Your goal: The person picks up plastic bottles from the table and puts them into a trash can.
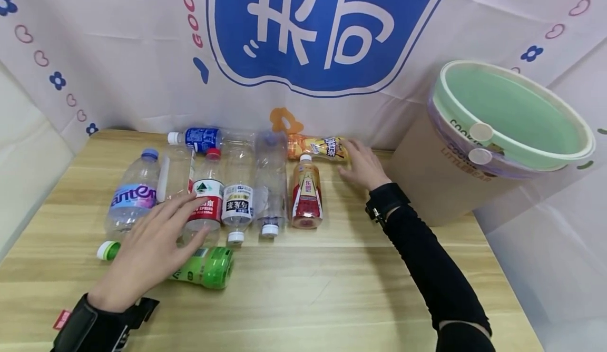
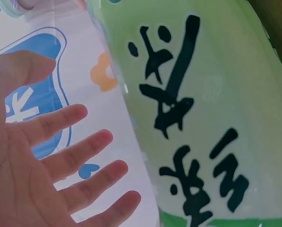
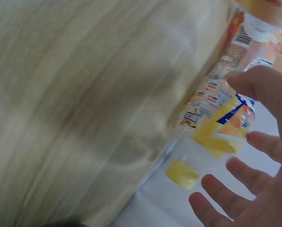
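Observation:
My left hand point(image 1: 152, 244) hovers with spread fingers over a green drink bottle point(image 1: 215, 269) lying on its side. In the left wrist view, that bottle's pale green label point(image 2: 211, 94) stands close beside the fingers, apart from them. My right hand point(image 1: 362, 166) is stretched to the back of the table, beside an orange-and-yellow drink bottle point(image 1: 315, 146) that lies on its side. The right wrist view shows its yellow cap point(image 3: 182, 174) and the loosely spread fingers around the label; whether they touch it I cannot tell. Near this hand is a red-labelled bottle point(image 1: 307, 194) with a white cap.
Several clear bottles lie left of centre, among them a purple-labelled one point(image 1: 135, 196), a red-capped one point(image 1: 207, 199) and a white-labelled one point(image 1: 238, 199). A blue-labelled bottle point(image 1: 203, 139) lies behind them. A tall bin point(image 1: 441, 167) with a green rim stands at the right. A printed cloth hangs behind.

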`<state>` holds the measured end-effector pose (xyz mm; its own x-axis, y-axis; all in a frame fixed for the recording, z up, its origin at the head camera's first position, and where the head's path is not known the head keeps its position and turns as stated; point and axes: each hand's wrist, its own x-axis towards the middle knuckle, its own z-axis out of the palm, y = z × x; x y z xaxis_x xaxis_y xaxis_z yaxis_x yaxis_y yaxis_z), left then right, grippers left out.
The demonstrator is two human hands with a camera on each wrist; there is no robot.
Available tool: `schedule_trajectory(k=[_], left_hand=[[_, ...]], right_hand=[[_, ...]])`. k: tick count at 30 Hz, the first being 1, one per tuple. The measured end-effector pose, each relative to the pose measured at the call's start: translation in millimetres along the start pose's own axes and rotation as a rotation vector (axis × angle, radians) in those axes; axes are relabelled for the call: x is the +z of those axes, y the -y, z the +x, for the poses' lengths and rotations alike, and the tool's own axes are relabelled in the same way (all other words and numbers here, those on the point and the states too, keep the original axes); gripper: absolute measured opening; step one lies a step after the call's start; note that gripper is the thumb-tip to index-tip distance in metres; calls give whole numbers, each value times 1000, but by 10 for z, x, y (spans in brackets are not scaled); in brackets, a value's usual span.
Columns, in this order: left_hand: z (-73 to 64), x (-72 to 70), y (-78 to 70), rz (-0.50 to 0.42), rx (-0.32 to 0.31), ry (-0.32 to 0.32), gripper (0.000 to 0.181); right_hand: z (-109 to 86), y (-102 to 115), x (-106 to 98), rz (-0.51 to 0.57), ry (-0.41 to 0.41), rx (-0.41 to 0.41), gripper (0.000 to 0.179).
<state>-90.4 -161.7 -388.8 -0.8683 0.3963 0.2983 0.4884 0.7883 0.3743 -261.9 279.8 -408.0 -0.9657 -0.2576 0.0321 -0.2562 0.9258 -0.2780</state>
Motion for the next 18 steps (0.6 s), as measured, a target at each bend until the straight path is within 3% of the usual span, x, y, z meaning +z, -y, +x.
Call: schedule_trajectory(k=[8,15,18], left_hand=[[20,51,4,-8,24,-15,57],[17,37,29,0,45,-27,58],[3,21,42,4,20,-9,57]], right_hand=[[17,-90,82,-32,-81,54,84],[13,-74,109,-45,-84,71,74],[14,-35,143,-55,-81,69,71]])
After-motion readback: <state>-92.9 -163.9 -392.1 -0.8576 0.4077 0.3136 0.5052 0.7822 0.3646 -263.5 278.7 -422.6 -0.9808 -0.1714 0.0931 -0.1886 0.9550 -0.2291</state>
